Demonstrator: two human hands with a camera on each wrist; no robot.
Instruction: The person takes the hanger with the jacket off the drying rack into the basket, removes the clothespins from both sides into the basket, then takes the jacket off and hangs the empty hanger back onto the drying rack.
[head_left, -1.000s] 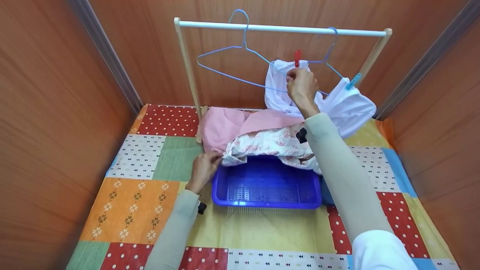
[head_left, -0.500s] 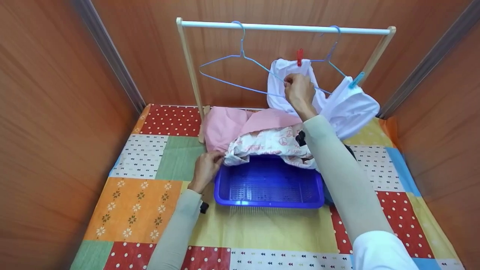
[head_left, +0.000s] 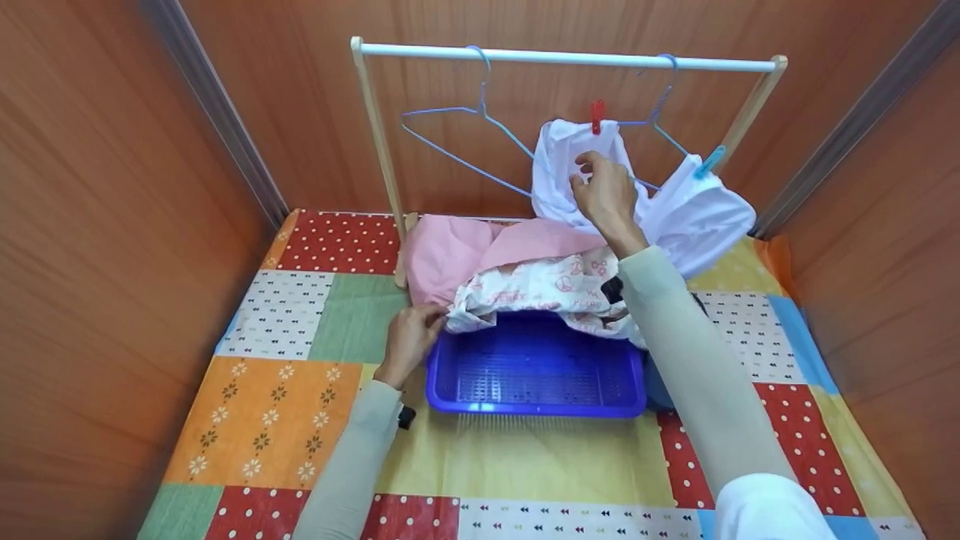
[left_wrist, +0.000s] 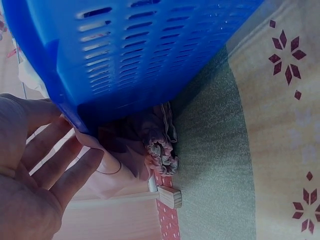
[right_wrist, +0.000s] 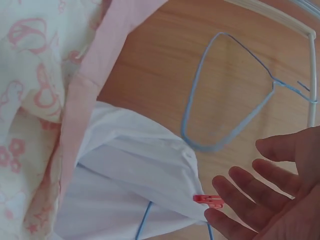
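My left hand (head_left: 410, 337) pinches the edge of a pink cloth garment (head_left: 454, 255) at the left side of a blue plastic basket (head_left: 536, 410). The garment's white side with pink print (head_left: 525, 285) drapes over the basket's far end. My right hand (head_left: 607, 196) is raised with loose fingers and holds nothing. Left of it, a bare blue wire hanger (right_wrist: 187, 107) hangs at an angle from the rod. Behind the right hand, white clothing (head_left: 697, 225) hangs on a second hanger (head_left: 666, 90), clipped by a red clothespin (head_left: 597, 118) and a light blue clothespin (head_left: 711, 161).
A white rod (head_left: 570, 56) on wooden posts (head_left: 381, 135) carries both hangers. Wooden panels (head_left: 90, 225) enclose the back and both sides. A patchwork cloth (head_left: 285, 427) covers the surface. Something dark blue (head_left: 658, 386) shows right of the basket.
The bare hanger's hook has settled on the rod. My right hand has let go of the hanger and loosened its fingers. My left hand has stayed at the garment's edge.
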